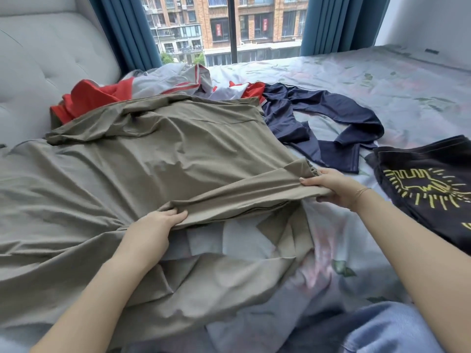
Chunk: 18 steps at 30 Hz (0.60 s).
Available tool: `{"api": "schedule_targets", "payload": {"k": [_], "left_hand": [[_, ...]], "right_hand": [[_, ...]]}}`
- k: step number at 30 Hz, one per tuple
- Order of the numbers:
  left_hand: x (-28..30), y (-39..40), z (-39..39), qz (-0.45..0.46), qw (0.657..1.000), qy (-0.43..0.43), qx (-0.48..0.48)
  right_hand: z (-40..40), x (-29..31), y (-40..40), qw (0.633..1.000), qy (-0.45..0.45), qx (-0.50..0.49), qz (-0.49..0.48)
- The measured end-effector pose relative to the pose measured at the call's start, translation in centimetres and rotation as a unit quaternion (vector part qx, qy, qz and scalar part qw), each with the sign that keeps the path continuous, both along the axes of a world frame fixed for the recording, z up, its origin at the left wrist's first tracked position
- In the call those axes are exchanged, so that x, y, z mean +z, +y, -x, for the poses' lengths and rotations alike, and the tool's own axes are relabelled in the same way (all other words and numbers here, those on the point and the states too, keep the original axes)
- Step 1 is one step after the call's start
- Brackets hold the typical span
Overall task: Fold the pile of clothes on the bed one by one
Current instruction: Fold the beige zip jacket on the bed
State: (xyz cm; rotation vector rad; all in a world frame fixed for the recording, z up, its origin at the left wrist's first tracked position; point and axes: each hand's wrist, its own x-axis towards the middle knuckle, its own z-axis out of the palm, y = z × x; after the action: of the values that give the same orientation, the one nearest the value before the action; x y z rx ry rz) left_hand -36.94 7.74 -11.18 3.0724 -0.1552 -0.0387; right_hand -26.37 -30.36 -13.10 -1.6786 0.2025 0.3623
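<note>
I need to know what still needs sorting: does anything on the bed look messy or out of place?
Yes: a navy garment lies twisted beside the olive garment, and red-and-grey clothes sit crumpled behind it.

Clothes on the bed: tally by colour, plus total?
Olive-brown: 1, the olive garment, gripped by the left hand and the right hand
Red and grey: 1 heap; piece count unclear
Navy: 1, the navy garment
Black with yellow print: 1, the black shirt
Total: 4 colour groups
</note>
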Motion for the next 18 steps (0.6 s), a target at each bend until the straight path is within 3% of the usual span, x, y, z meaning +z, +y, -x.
{"api": "schedule_targets", "payload": {"k": [6, 11, 13, 16, 18], "left_hand": [[0.8, -4.4, 7.6, -0.003, 0.994, 0.085, -0.062], [-0.4, -5.4, 8.8, -0.048, 0.976, 0.197, -0.075], [0.2, -5.0, 7.8, 0.052, 0.978, 0.194, -0.063], [0.3, -4.4, 5.5, 0.267, 0.958, 0.102, -0.013], [-1.0, -3.9, 4.2, 0.242, 0.968, 0.058, -0.007]], "right_hand": [[7.1, -0.3, -4.8, 0.997, 0.043, 0.036, 0.054], [9.3, -0.8, -5.5, 0.963, -0.038, -0.003, 0.265], [8.8, -0.9, -5.1, 0.921, -0.104, -0.013, 0.376], [7.6, -0.9, -3.5, 0.865, -0.254, 0.033, 0.432], [6.8, -1.3, -2.3, 0.839, -0.273, 0.082, 0.463]]}}
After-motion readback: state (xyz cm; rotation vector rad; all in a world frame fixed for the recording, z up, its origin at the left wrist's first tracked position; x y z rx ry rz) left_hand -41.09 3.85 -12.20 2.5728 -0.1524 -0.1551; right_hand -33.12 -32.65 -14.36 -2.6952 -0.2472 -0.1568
